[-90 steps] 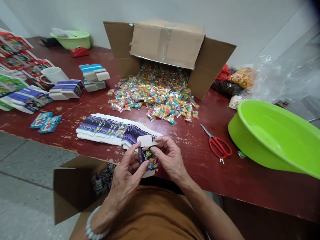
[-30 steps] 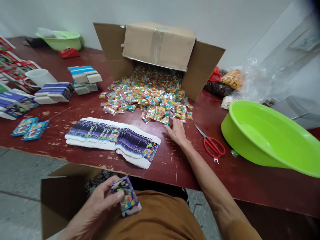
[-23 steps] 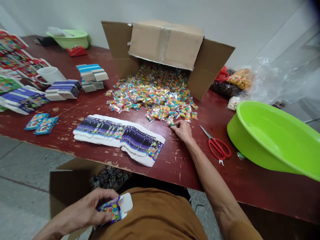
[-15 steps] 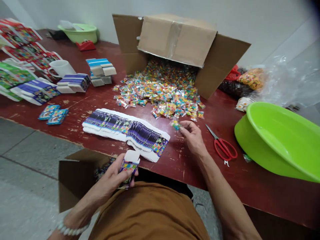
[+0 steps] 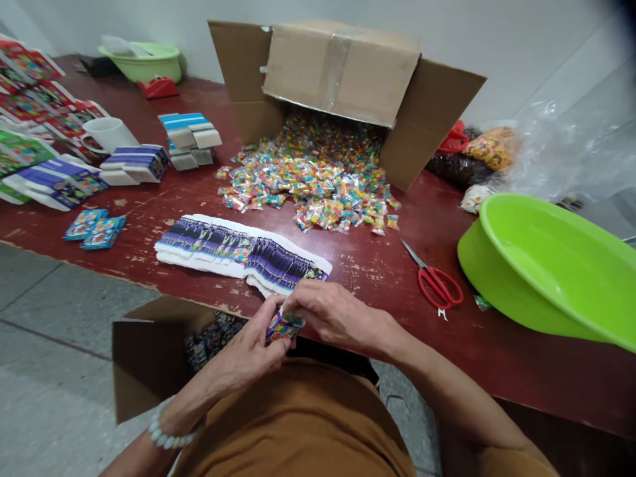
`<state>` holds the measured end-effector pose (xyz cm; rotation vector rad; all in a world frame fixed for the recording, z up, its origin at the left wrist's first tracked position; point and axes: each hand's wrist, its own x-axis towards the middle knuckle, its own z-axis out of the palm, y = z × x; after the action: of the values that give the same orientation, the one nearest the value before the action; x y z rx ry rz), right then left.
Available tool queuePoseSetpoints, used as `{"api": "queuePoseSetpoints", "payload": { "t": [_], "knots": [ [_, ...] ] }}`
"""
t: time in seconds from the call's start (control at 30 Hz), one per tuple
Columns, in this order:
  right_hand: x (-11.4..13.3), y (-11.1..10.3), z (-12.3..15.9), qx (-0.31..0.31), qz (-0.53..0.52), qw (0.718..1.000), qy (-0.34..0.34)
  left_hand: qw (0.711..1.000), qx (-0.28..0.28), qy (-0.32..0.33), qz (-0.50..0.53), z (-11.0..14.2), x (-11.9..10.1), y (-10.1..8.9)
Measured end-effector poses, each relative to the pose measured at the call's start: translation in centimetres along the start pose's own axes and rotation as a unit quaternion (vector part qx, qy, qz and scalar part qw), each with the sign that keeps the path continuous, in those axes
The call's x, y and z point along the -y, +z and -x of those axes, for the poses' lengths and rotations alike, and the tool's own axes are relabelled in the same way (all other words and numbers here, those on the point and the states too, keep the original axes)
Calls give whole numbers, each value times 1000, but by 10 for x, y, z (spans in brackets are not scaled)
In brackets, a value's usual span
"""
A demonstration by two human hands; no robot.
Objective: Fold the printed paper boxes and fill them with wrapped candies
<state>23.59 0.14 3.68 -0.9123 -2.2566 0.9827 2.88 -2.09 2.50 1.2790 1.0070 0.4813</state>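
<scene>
My left hand (image 5: 261,341) is closed around a small purple candy box (image 5: 284,329) at the table's front edge. My right hand (image 5: 342,315) is over the top of that box, fingers pinched at its mouth. Between those fingertips and the box a bit of a small candy packet (image 5: 294,319) shows; the rest is hidden. Just beyond both hands, flat purple-and-black cartons (image 5: 209,240) lie overlapped in a long row. Behind them, many wrapped candy packets (image 5: 322,192) spill out of a cardboard box (image 5: 342,73) lying on its side.
Red-handled scissors (image 5: 440,286) and a green basin (image 5: 536,278) stand to the right. Two blue boxes (image 5: 104,232), carton stacks (image 5: 134,164) and a white mug (image 5: 113,134) are at left. Below the table edge, an open carton (image 5: 149,358) holds dark packs.
My right hand has moved left and toward me, carrying the candy packet from beside the pile to the box. My left hand has shifted slightly right and up with the box.
</scene>
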Motion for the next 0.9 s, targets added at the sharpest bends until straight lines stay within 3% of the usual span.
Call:
{"api": "queuePoseSetpoints", "payload": {
  "t": [0.07,0.13,0.2,0.27,0.37,0.47,0.57,0.73,0.8,0.9],
  "knots": [
    [-2,6,-3,-83,-95,991,51,995,-23,7,93,-1,-3,4],
    [-7,10,-4,-177,-229,951,106,978,-46,-1,203,-1,-6,7],
    [-14,15,-4,-221,-330,906,145,959,-60,-11,277,-2,-7,10],
    [-18,21,-4,-200,-394,880,174,950,-72,-10,302,-4,-6,12],
    [-17,33,-3,-134,-444,864,198,953,-124,12,278,-8,-2,18],
    [-13,40,-2,-157,-375,899,159,954,-181,28,239,-12,2,22],
    [-7,40,0,-206,-274,935,93,950,-148,-5,276,-13,1,20],
    [3,33,2,-173,-248,952,53,927,-54,-65,367,-12,-5,15],
    [5,32,-1,-150,-328,928,92,925,-51,-56,373,-12,-3,15],
    [7,33,-7,-133,-462,864,152,926,-56,-32,372,-13,2,16]
  ]
}}
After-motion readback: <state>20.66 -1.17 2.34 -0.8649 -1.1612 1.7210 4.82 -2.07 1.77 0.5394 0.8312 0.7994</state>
